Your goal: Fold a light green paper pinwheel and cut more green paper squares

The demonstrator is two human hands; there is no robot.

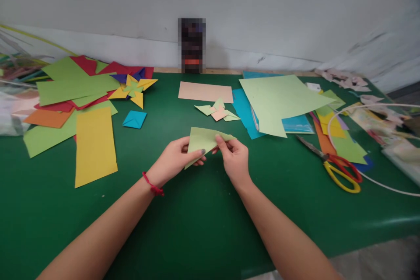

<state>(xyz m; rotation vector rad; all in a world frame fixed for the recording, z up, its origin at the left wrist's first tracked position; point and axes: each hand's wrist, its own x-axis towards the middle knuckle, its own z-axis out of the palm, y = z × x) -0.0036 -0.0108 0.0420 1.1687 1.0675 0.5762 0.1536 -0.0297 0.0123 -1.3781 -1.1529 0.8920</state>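
The left hand (177, 157) and the right hand (234, 157) both pinch the green paper (201, 138) over the table (183, 227). If they press unevenly, it could crease crooked; strong pulling might tear it.

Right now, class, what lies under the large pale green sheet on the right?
Blue paper pokes out beneath the pale green sheet, at its left and lower right. Whatever the sheet's middle covers cannot be seen.
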